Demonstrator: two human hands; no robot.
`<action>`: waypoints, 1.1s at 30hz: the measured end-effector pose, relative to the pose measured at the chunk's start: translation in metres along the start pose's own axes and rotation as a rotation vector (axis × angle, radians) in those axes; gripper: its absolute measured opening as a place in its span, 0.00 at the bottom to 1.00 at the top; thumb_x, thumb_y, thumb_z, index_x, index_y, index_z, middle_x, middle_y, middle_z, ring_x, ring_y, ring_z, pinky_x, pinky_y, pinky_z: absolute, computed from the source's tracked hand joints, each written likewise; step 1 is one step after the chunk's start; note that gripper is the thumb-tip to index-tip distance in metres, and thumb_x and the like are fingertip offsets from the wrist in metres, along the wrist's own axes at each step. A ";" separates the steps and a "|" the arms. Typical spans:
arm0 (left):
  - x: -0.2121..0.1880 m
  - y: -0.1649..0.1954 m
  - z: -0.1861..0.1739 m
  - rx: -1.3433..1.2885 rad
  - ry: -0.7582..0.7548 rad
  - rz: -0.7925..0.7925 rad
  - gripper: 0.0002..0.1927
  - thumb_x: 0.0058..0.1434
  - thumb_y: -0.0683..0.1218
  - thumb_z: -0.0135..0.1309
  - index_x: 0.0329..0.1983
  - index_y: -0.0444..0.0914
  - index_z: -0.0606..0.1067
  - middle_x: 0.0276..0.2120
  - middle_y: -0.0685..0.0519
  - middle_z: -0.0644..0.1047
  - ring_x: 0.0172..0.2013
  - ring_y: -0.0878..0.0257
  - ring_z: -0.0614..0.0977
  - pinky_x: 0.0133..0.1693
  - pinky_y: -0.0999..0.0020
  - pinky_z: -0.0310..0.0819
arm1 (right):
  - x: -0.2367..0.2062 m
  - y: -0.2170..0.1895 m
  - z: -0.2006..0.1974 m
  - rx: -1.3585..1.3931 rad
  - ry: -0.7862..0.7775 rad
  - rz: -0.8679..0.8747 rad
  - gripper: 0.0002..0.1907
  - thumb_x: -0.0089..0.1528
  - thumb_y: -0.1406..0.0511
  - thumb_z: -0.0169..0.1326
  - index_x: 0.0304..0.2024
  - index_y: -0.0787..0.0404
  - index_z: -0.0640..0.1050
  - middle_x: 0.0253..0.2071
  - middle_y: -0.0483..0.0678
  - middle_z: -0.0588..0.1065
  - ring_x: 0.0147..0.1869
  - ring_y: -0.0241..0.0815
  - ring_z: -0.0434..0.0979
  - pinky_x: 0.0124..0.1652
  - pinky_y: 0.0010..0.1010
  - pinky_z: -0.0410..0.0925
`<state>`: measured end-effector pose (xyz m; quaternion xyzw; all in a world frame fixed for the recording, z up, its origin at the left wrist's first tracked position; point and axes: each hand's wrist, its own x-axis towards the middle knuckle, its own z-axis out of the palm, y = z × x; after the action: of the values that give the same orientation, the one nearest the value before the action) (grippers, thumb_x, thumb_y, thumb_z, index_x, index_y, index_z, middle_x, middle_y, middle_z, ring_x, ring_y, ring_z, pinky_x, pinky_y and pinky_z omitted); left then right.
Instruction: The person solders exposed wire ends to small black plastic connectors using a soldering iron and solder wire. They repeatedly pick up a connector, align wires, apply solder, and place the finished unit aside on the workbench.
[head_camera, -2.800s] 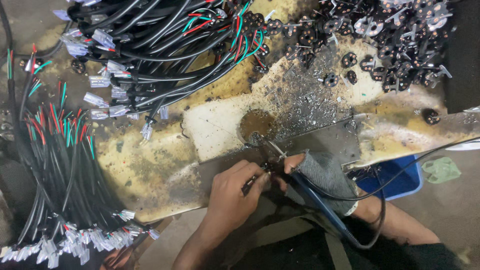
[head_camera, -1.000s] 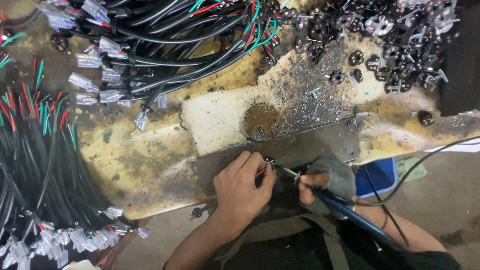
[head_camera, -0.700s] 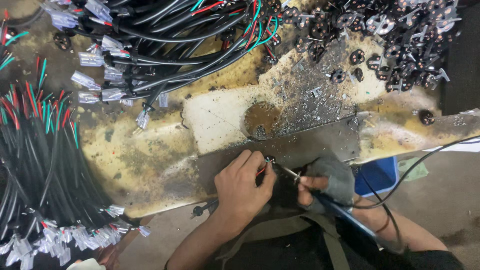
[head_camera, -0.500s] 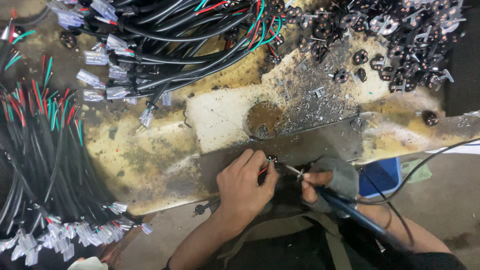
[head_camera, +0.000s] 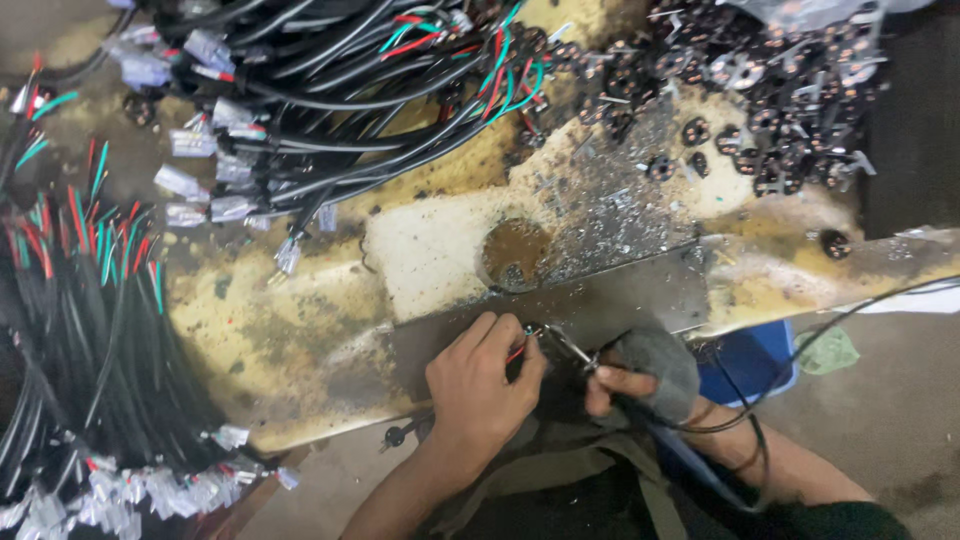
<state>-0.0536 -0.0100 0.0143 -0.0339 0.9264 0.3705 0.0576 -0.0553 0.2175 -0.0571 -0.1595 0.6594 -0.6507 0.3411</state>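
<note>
At the near edge of the stained workbench (head_camera: 300, 330), the left hand (head_camera: 480, 385) was curled, its fingertips pinching a thin cable end with red and green wires (head_camera: 518, 348) against a dark metal strip (head_camera: 620, 300). Just to its right, the right hand (head_camera: 640, 375), partly wrapped in a grey cloth, gripped a soldering iron (head_camera: 568, 347) like a pen, its tip meeting the wire ends. Whether a small connector sat under the tip could not be told.

The wires looked light, limp and springy, so they likely needed holding close behind the stripped ends, on the insulation, away from the hot tip. The iron seemed stiff and best held by its handle.

Farther off lay a round brown pad (head_camera: 515, 250) amid solder splatter. On the left, a bundle of black cables (head_camera: 90, 330) trailed down; at the far side sat another cable heap (head_camera: 340, 90), and far right a pile of small black round parts (head_camera: 770, 90).
</note>
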 end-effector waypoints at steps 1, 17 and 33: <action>0.001 0.001 0.000 0.005 0.001 -0.003 0.08 0.55 0.45 0.61 0.27 0.40 0.73 0.26 0.51 0.75 0.27 0.49 0.80 0.28 0.55 0.72 | 0.003 -0.006 0.001 -0.239 0.172 -0.237 0.08 0.65 0.63 0.58 0.32 0.58 0.80 0.29 0.43 0.81 0.33 0.37 0.83 0.37 0.25 0.71; 0.001 0.005 0.000 -0.032 0.055 0.031 0.09 0.54 0.45 0.61 0.26 0.40 0.72 0.24 0.52 0.74 0.25 0.52 0.79 0.26 0.57 0.71 | 0.081 -0.096 -0.101 -1.316 0.921 -0.440 0.10 0.71 0.65 0.59 0.50 0.59 0.71 0.37 0.51 0.76 0.37 0.45 0.80 0.38 0.33 0.74; 0.003 0.003 0.000 -0.015 0.093 0.086 0.09 0.54 0.44 0.61 0.26 0.39 0.71 0.24 0.50 0.74 0.25 0.48 0.79 0.27 0.54 0.70 | 0.011 -0.063 -0.058 0.237 0.222 0.189 0.20 0.78 0.57 0.47 0.37 0.66 0.74 0.25 0.54 0.69 0.29 0.48 0.69 0.25 0.34 0.60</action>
<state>-0.0570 -0.0076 0.0160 -0.0116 0.9259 0.3776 -0.0018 -0.1162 0.2476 -0.0032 0.0171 0.6239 -0.7023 0.3424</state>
